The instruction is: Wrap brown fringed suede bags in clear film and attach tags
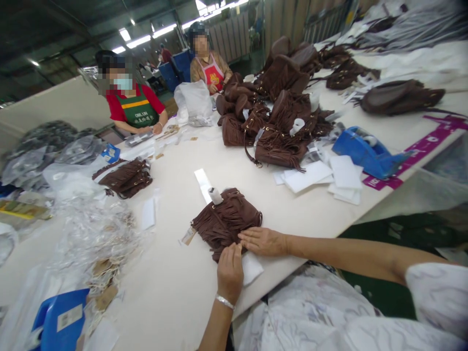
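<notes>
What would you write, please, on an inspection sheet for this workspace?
Surface: white tabletop, with bags, plastic and sheets lying on it.
Job's things: brown fringed bag, with a white roll at its far edge.
Clutter: heap of brown bags; crumpled clear plastic; loose white sheets; blue dispenser.
Hands: left hand and right hand both touch the bag's near side; grip unclear.
Cables: nothing seen.
Surroundings: person in a green apron and person in a red apron beyond; ceiling lights.

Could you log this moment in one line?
Left hand: touching brown fringed bag | Right hand: touching same bag | Bag: lying on pale table
</notes>
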### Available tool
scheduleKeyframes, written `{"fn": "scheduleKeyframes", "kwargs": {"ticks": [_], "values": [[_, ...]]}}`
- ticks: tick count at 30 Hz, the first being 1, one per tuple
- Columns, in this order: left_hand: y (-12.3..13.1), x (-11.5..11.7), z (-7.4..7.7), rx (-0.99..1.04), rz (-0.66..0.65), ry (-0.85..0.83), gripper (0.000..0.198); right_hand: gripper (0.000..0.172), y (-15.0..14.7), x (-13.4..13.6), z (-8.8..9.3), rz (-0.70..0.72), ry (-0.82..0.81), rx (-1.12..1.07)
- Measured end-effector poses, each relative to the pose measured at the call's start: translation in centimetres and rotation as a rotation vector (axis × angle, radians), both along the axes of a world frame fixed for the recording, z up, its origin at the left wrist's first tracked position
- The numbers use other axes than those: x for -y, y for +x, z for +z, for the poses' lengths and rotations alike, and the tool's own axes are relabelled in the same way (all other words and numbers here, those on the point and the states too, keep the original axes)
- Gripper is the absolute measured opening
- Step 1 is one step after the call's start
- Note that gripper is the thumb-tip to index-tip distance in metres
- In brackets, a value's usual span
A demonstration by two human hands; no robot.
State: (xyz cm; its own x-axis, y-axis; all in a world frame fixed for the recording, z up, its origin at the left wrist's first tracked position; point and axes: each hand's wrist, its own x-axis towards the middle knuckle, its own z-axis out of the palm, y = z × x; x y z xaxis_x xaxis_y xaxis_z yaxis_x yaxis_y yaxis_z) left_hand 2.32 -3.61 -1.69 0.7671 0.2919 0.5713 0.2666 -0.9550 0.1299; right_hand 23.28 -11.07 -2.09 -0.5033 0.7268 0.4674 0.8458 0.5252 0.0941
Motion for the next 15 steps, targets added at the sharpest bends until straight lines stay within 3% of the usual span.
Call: {"fn": "scheduleKeyframes", "kwargs": {"ticks": [5,9,12,15], "values": [[-0.5,0.6,-0.8,-0.059,-0.007,0.013,0.036,0.025,0.0,0.4,-0.2,0.008,-0.011,0.025],[-1.0,1.3,-0.6,-0.122,-0.023,0.012,0.039,0.033,0.2,1.5,0.4,0.009,-0.098,-0.034],[-0.8,1.7,1.2,-0.195,-0.015,-0.017,0.034,0.037,-0.1,2.5,0.6,-0.042,-0.137,-0.078],[0.8,1.6,4.0,-0.3,-0.006,-0.051,0.013,0.037,-0.7,3.1,0.5,-0.099,-0.135,-0.128]]}}
